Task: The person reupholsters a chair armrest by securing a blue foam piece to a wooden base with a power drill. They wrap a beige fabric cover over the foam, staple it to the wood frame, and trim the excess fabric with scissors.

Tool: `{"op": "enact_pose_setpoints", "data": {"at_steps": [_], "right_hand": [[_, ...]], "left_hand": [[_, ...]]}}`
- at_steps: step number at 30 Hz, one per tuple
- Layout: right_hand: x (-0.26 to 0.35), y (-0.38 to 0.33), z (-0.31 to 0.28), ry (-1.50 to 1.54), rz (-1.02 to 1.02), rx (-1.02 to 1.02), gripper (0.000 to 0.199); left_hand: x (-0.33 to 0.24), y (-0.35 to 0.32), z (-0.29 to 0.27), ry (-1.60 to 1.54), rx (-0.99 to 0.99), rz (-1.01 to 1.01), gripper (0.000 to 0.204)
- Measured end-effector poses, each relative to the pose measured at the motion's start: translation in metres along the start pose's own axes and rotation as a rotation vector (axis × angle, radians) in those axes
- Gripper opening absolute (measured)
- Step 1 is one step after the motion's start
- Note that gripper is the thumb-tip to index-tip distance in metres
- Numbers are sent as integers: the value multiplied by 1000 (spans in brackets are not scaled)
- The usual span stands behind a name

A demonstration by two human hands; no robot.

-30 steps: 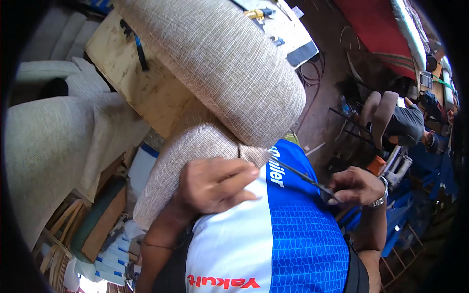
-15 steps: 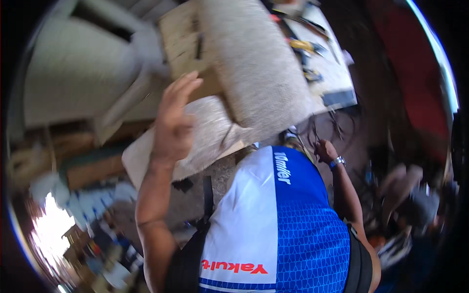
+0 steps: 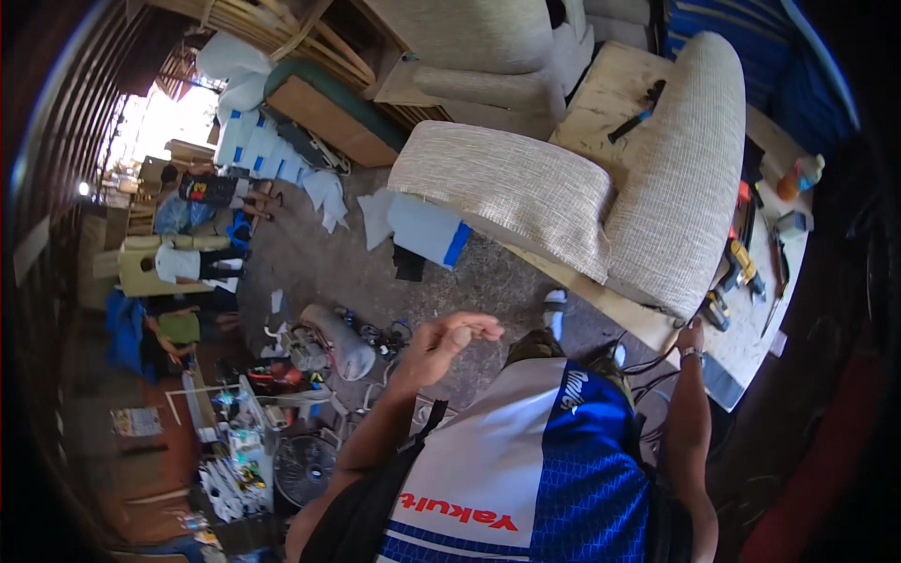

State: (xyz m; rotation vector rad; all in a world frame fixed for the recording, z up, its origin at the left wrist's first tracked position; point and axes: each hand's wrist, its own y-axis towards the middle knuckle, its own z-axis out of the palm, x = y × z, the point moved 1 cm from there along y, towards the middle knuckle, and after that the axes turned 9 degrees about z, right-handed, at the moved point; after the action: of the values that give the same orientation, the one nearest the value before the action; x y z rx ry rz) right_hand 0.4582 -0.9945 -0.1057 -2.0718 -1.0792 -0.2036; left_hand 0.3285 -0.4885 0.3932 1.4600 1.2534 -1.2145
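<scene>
My left hand (image 3: 450, 347) is in the air over the floor, fingers stretched forward and nothing in it. My right hand (image 3: 691, 338), with a metal watch on the wrist, is at the near end of an upholstered frame. Its fingers look curled; what they hold, if anything, is too small to make out. Dark hoses (image 3: 648, 366) loop just beside this hand. The frame is covered in grey-beige woven fabric, with a long padded arm (image 3: 685, 178) and a lower padded part (image 3: 507, 178) joined at a corner. It rests on a worktable.
A yellow-black drill (image 3: 743, 263), a black-handled tool (image 3: 631, 124) and an orange bottle (image 3: 800, 178) lie or stand on the worktable (image 3: 751, 347). A grey sofa (image 3: 479, 56) stands behind. A fan (image 3: 305, 469), foam pieces (image 3: 422, 230) and cluttered benches are at left, with several people beyond.
My view has swung left, bringing the workshop floor and people into sight. My left hand has dropped away from the upholstered frame; the right has come up to its near end.
</scene>
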Motion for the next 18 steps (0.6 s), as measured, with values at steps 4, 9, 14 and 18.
{"op": "enact_pose_setpoints", "data": {"at_steps": [4,9,14,18], "right_hand": [[132,-120,-75,624,-260,-236,38],[280,-309,-169,656,-871,-444,43],[392,-367,-155,-153,-1039,-525,70],[414,-352,-149,-514,-1021,-499,53]], "left_hand": [[15,-28,11,198,-216,-72,26],[25,36,-8,600,-329,393,12],[25,105,-31,627,-263,891,7],[45,120,-14,751,-88,1205,15]]}}
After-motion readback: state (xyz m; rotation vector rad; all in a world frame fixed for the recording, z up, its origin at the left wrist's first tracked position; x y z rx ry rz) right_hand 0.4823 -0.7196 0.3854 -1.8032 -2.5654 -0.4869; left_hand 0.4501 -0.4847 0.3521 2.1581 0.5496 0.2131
